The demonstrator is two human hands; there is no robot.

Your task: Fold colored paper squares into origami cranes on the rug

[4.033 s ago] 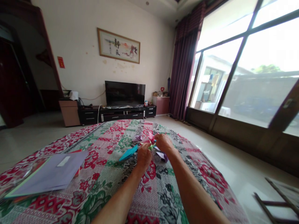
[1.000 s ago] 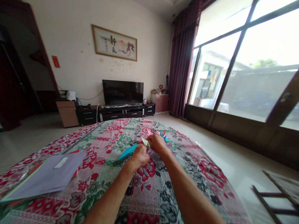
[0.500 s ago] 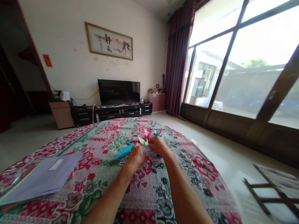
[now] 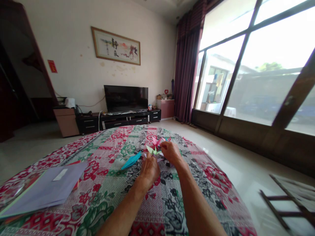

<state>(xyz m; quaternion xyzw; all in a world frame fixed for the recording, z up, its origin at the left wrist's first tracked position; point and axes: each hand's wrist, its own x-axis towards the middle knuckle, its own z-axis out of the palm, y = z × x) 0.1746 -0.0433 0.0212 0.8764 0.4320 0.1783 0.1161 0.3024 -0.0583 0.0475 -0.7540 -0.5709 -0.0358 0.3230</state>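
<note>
"What lay nearest?"

"A flowered tablecloth [image 4: 93,209] was spread beneath everything. Left of the left hand [image 4: 149,167], and nearer the person, lay a stack of paper sheets [image 4: 46,193], lilac on top."

"And that hand itself?"

"Its fingers were bent and close together at the near side of a light-green origami piece [image 4: 154,151]. I couldn't tell whether they pinched paper; the knuckles hid it. A long, pointed blue folded-paper piece [image 4: 131,160] lay just left of it."

"The right hand [image 4: 170,152]?"

"Its thumb and forefinger were drawn narrow, just right of the green piece. Whether anything was between them, I couldn't tell. Some lilac folded paper [image 4: 161,159] showed between the hands, partly covered."

"How was that best handled?"

"Lightly, I'd say. The points looked thin, so a low hold near the base, one hand steadying, would have spared the creases. The risk, I thought, was brushing the pink origami piece [image 4: 156,142] just beyond the green one."

"And farther off?"

"Well past both hands, a television [image 4: 126,98] stood on a low black cabinet [image 4: 115,124], beneath a framed picture [image 4: 115,46]."
</note>
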